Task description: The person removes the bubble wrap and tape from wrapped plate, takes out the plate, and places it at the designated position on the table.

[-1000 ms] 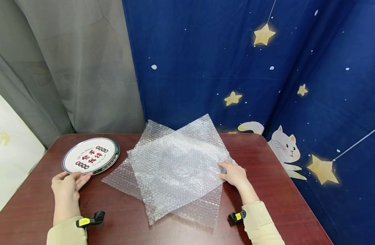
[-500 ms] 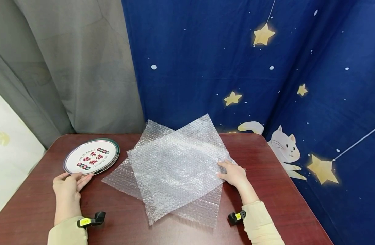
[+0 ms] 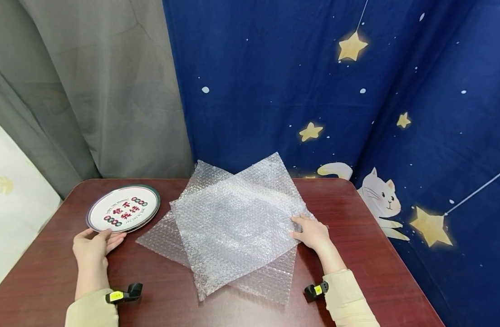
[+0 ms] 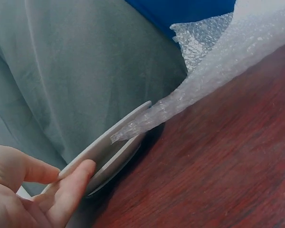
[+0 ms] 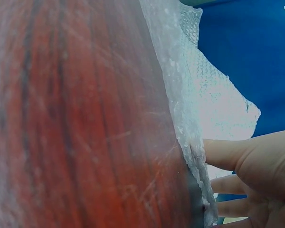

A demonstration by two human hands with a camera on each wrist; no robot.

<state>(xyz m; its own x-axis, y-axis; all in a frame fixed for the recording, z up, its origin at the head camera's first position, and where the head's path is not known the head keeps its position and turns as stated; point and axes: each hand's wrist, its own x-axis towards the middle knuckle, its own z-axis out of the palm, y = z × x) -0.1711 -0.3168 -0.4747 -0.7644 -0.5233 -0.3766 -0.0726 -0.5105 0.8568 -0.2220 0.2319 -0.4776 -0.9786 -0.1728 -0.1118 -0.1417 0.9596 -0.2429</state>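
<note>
My left hand point(image 3: 94, 247) pinches the near rim of a round white plate point(image 3: 111, 200) with red characters, at the table's left. In the left wrist view, a second plate point(image 4: 118, 166) lies beneath that tilted upper plate point(image 4: 104, 140), with a gap between their near rims. Two crossed sheets of bubble wrap point(image 3: 233, 218) cover the table's middle; a faint round outline shows in the top sheet. My right hand point(image 3: 313, 232) rests at the wrap's right edge, thumb and fingers lightly bent and touching it. In the right wrist view, the wrap hides some fingertips of the right hand point(image 5: 261, 175).
The reddish-brown wooden table point(image 3: 160, 290) runs back to a grey curtain point(image 3: 131, 113) and a blue star-patterned curtain point(image 3: 266, 91). The lower bubble wrap sheet's left corner point(image 3: 156, 238) lies near the plates.
My left hand and the upper plate have shifted slightly right, covering more of the lower plate's printed rim. The right hand and bubble wrap stay put.
</note>
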